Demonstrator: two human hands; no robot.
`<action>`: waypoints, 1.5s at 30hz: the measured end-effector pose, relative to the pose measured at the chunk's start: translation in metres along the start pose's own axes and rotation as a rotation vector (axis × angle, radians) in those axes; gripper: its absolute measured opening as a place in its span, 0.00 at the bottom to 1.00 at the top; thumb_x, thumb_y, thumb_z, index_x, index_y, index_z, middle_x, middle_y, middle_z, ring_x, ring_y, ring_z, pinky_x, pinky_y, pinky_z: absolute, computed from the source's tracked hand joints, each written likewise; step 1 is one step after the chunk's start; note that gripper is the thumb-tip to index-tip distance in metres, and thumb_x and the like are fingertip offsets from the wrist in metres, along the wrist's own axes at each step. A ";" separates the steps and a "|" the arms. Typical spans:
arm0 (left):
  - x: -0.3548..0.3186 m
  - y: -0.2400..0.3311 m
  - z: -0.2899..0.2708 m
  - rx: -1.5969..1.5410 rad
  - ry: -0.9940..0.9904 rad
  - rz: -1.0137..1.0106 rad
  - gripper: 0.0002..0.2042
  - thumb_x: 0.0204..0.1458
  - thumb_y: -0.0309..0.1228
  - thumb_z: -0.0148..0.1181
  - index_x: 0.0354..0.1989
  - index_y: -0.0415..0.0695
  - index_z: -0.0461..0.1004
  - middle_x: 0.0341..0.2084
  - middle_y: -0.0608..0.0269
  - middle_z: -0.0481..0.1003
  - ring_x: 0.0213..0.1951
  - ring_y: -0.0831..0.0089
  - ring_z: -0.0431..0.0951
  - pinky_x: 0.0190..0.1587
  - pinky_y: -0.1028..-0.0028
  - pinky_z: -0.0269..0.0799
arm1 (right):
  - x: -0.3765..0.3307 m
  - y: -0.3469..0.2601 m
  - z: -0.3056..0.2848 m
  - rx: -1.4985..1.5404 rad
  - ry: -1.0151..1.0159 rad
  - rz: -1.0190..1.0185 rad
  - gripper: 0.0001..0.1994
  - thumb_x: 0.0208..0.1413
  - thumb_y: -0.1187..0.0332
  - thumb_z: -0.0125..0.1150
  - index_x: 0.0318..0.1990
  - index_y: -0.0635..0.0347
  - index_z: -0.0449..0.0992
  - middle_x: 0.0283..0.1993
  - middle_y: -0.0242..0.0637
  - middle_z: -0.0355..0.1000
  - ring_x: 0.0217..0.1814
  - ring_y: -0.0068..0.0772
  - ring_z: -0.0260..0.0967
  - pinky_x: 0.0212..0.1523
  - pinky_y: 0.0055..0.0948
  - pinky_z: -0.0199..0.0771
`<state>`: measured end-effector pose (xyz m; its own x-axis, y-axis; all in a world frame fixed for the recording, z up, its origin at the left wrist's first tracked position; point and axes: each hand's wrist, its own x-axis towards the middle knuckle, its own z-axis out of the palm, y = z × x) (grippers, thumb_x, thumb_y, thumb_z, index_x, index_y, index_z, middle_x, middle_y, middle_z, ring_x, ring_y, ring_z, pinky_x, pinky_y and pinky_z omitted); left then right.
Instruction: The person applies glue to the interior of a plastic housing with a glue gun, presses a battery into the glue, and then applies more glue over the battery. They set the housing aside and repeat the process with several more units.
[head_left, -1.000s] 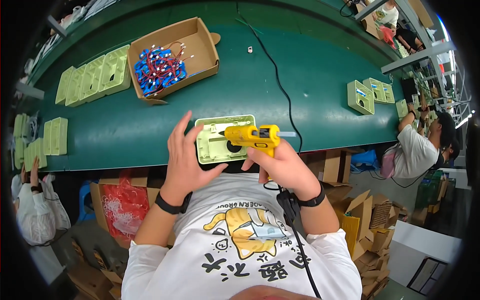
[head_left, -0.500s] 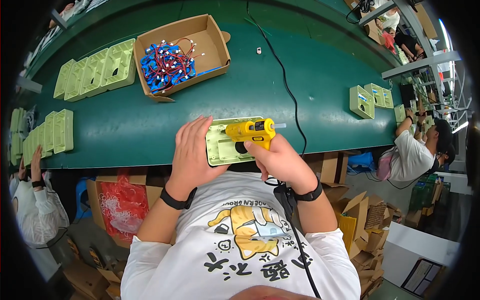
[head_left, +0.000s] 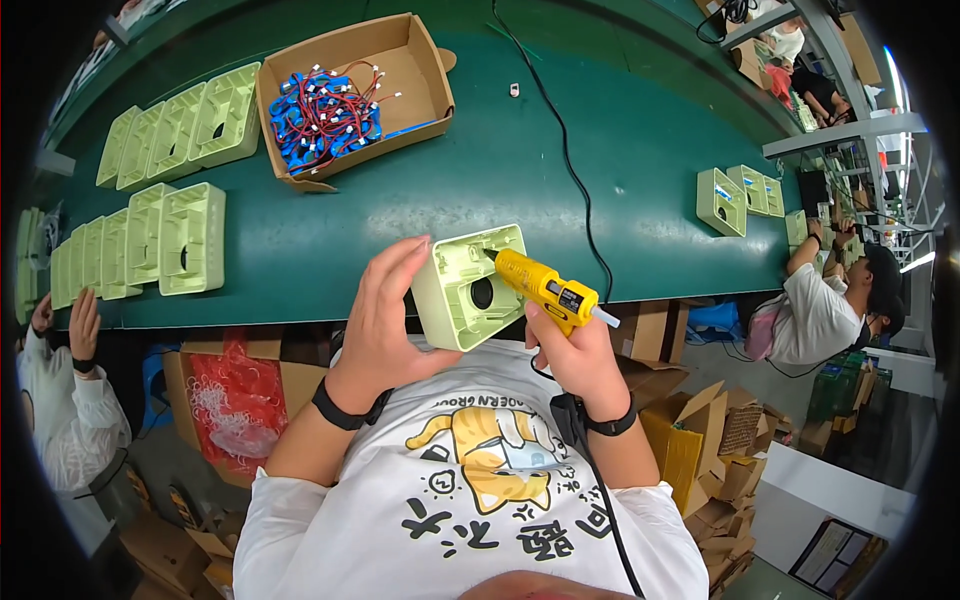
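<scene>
My left hand (head_left: 378,315) grips a pale green plastic housing (head_left: 450,325) by its left side, tilted up at the bench's front edge with its hollow side toward me. A round black part (head_left: 482,293) shows inside it. My right hand (head_left: 570,355) is wrapped round the handle of a yellow glue gun (head_left: 535,280). The gun's dark nozzle reaches into the housing near its upper wall; whether it touches cannot be made out. A pale glue stick (head_left: 605,316) pokes out of the gun's back end.
An open cardboard box (head_left: 420,85) holds blue battery packs (head_left: 325,120) with red-black leads. Rows of similar green housings (head_left: 192,240) stand at left, others (head_left: 722,203) at right. A black cable (head_left: 565,150) crosses the green bench (head_left: 330,240). Co-workers sit on both sides.
The housing has been tilted up toward me, and the glue gun has turned so its nozzle points up-left into it. More housings now stand in the left row, near a co-worker's hands.
</scene>
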<state>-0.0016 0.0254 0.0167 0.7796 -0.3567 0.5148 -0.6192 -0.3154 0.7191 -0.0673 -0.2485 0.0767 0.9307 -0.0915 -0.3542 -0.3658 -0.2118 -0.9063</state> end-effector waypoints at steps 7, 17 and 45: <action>0.008 0.008 0.003 0.023 -0.003 0.063 0.61 0.36 0.33 0.94 0.84 0.43 0.65 0.78 0.40 0.73 0.73 0.40 0.78 0.75 0.46 0.77 | -0.005 0.010 -0.001 -0.097 0.061 -0.201 0.10 0.79 0.70 0.69 0.55 0.71 0.86 0.25 0.32 0.77 0.22 0.23 0.71 0.27 0.34 0.70; 0.004 0.007 -0.006 0.121 -0.085 -0.053 0.61 0.38 0.34 0.94 0.85 0.41 0.64 0.76 0.40 0.72 0.72 0.36 0.76 0.75 0.46 0.76 | -0.004 0.004 -0.025 0.133 -0.131 0.060 0.22 0.85 0.65 0.64 0.77 0.69 0.77 0.56 0.46 0.92 0.28 0.17 0.78 0.26 0.19 0.79; 0.166 -0.089 -0.106 0.533 0.082 -0.009 0.06 0.77 0.32 0.68 0.52 0.43 0.84 0.50 0.58 0.88 0.52 0.53 0.86 0.59 0.53 0.80 | 0.001 0.062 -0.004 0.337 -0.099 -0.060 0.21 0.86 0.65 0.64 0.77 0.66 0.79 0.60 0.41 0.91 0.36 0.19 0.81 0.33 0.24 0.85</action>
<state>0.1928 0.0871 0.0878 0.7764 -0.2888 0.5601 -0.5581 -0.7280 0.3982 -0.0894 -0.2658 0.0216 0.9527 0.0097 -0.3037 -0.3026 0.1205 -0.9455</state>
